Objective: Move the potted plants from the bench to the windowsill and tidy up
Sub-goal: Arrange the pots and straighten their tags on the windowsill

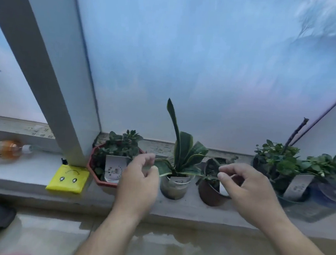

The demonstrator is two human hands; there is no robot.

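Four potted plants stand in a row on the windowsill [177, 206]. The left hand [138, 181] pinches a leaf of the snake plant [177, 162]. At its 3 o'clock, the right hand [244, 189] hangs with loose fingers over the small brown pot [210, 191], holding nothing.

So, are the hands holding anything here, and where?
Left hand pinches the snake plant's low leaf tip; whether the right hand grips the brown pot's rim cannot be told.

A home windowsill [28, 173] is showing here, grey stone running under frosted window glass [207, 70] with a white frame post [52, 74]. Small potted houseplants [118, 159] are standing along it, while a yellow smiley-face pouch [68, 179] and a tipped orange-liquid bottle [6, 150] are lying nearby.
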